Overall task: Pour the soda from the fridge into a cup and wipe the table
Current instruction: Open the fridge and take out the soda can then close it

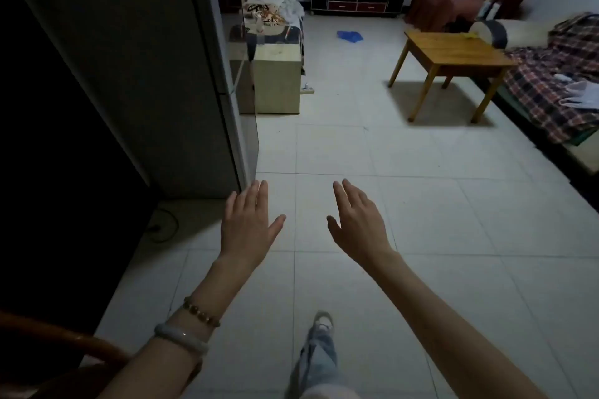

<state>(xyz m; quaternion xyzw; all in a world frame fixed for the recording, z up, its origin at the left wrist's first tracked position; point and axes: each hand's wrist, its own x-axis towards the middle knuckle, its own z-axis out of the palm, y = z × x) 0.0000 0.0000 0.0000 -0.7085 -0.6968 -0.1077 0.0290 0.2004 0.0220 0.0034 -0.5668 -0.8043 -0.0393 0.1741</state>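
Standing just ahead-left of the left hand (pixel 248 223), the fridge (pixel 136 74) shows only its grey side; door shut as far as I can tell, soda not in view, presumably inside. No cup seen. Wooden table (pixel 453 52) sits well ahead and to the right of the right hand (pixel 358 220), bare top. Step in hand, by my reading: the approach, nothing fetched yet. Next move calls for rounding to the fridge front and finding its door edge. Both hands empty, fingers spread, palms down, forearms stretched forward, apart from each other. One foot (pixel 322 322) forward below, on pale floor tiles.
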